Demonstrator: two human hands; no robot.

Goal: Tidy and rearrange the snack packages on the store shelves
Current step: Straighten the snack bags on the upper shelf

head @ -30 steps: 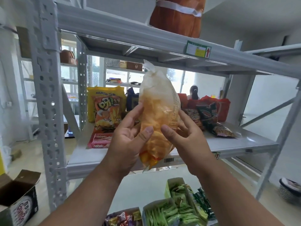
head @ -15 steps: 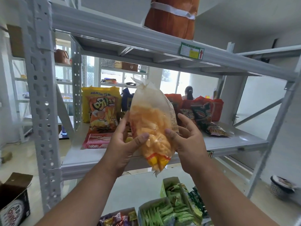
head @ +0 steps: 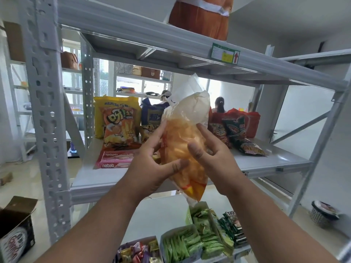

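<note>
A clear plastic bag of orange snacks [head: 182, 137] is upright in front of the middle shelf [head: 266, 164], held between both hands. My left hand [head: 152, 164] grips its left side, thumb across the front. My right hand [head: 212, 158] grips the right side, thumb on the front and fingers behind. Further packages stand on the shelf behind: an orange fries bag [head: 118, 130], a yellow bag [head: 102, 109], a pink nabati pack [head: 114, 159] lying flat, a dark blue bag [head: 152, 114] and red and green bags [head: 237, 128] to the right.
A grey steel upright [head: 45, 111] stands at left, the upper shelf beam [head: 152, 35] overhead with an orange bundle [head: 201, 16] on it. Below are boxes of green sachets [head: 188, 245] and wrapped candies [head: 138, 253]. A cardboard box [head: 15, 232] sits on the floor at left.
The bag has tilted, its top leaning right, and my hands have shifted on it. My view has moved a little closer to the shelf.
</note>
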